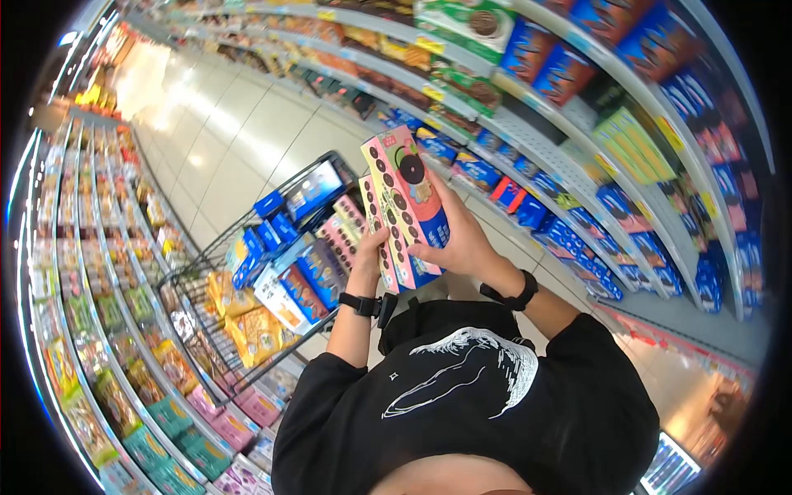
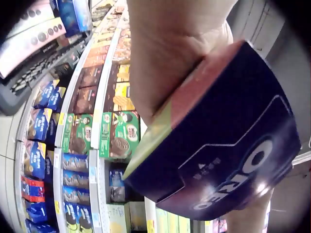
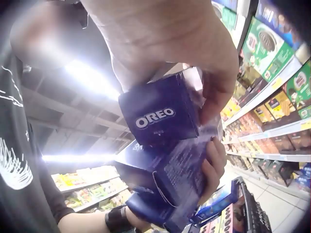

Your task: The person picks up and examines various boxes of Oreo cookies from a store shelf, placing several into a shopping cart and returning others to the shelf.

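Observation:
In the head view my right hand (image 1: 464, 239) grips a pink and blue Oreo box (image 1: 412, 169), standing on end in front of my chest. Just left of it, my left hand (image 1: 370, 252) holds more Oreo boxes of the same kind (image 1: 369, 202), pressed close against the first. The right wrist view shows the blue end of the right hand's Oreo box (image 3: 158, 112) above the stacked blue ends of the boxes (image 3: 167, 167) that the left fingers (image 3: 214, 167) wrap. Close up in the left wrist view, a blue box end (image 2: 228, 141) covers much of the left hand (image 2: 175, 53).
A black wire shopping cart (image 1: 198, 266) stands ahead to the left, holding blue cookie packs (image 1: 276, 223), pink Oreo boxes (image 1: 340, 231) and yellow bags (image 1: 256, 334). Cookie shelves (image 1: 528, 115) run along the right, snack shelves (image 1: 91, 272) along the left, with a tiled aisle (image 1: 239, 124) between.

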A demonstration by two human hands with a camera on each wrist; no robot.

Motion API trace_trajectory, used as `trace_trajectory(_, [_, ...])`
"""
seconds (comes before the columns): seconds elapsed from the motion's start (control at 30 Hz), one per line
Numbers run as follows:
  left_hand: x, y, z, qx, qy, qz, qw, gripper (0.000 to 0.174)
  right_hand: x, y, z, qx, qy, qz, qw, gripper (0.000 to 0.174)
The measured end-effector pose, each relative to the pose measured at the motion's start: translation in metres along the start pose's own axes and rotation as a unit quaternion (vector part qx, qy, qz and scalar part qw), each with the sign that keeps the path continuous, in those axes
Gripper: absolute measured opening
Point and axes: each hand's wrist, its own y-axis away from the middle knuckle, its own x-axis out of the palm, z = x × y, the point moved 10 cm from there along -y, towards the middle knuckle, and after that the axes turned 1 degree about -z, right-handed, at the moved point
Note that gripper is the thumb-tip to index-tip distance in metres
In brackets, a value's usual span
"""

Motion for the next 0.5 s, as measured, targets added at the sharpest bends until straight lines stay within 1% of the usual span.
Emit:
trace_trajectory(0.03, [0.024, -0.002, 0.005, 0.026, -0.010, 0.028, 0.999, 0.073, -0.015, 0.016, -0.005, 0.002, 0.006, -0.018, 1.000, 0.109])
trace_trajectory(0.1, [0.049, -0.002, 0.036, 0.001, -0.020, 0.013, 1.000, 0.075, -0.050, 0.053, -0.016, -0.018, 0.012, -0.093, 0.995, 0.106])
trace_trajectory(0.13, [0.072, -0.001, 0.046, -0.005, -0.038, 0.024, 0.999, 0.075, -0.066, 0.072, -0.019, -0.002, -0.025, -0.092, 0.995, 0.105])
trace_trajectory(0.17, [0.084, -0.007, 0.067, -0.014, -0.039, 0.062, 0.997, 0.074, -0.085, 0.092, -0.021, 0.003, -0.015, -0.111, 0.994, 0.105])
trace_trajectory(0.23, [0.119, -0.006, 0.102, -0.036, -0.042, 0.084, 0.995, 0.071, -0.119, 0.137, -0.030, 0.029, -0.042, -0.145, 0.988, 0.104])
trace_trajectory(0.27, [0.126, -0.009, 0.125, -0.053, -0.043, 0.095, 0.993, 0.069, -0.136, 0.160, -0.034, 0.021, -0.003, -0.166, 0.986, 0.098])
trace_trajectory(0.3, [0.133, -0.011, 0.149, -0.078, -0.039, 0.120, 0.989, 0.069, -0.152, 0.183, -0.040, 0.029, 0.002, -0.183, 0.983, 0.098])
trace_trajectory(0.33, [0.152, -0.008, 0.167, -0.086, -0.037, 0.122, 0.988, 0.068, -0.162, 0.208, -0.062, 0.098, -0.158, -0.185, 0.965, 0.094])
trace_trajectory(0.37, [0.172, -0.005, 0.184, -0.093, -0.035, 0.125, 0.987, 0.068, -0.166, 0.234, -0.083, 0.157, -0.315, -0.182, 0.918, 0.090])
trace_trajectory(0.4, [0.183, -0.004, 0.203, -0.105, -0.038, 0.135, 0.985, 0.068, -0.183, 0.264, -0.098, 0.145, -0.354, -0.234, 0.894, 0.084])
trace_trajectory(0.43, [0.190, -0.004, 0.225, -0.136, -0.031, 0.137, 0.981, 0.068, -0.194, 0.281, -0.086, 0.117, -0.516, -0.220, 0.819, 0.077])
trace_trajectory(0.47, [0.198, -0.003, 0.246, -0.168, -0.023, 0.139, 0.976, 0.068, -0.208, 0.306, -0.093, 0.117, -0.536, -0.243, 0.800, 0.069])
trace_trajectory(0.5, [0.210, -0.002, 0.261, -0.179, -0.024, 0.147, 0.972, 0.068, -0.221, 0.333, -0.102, 0.117, -0.555, -0.264, 0.780, 0.063])
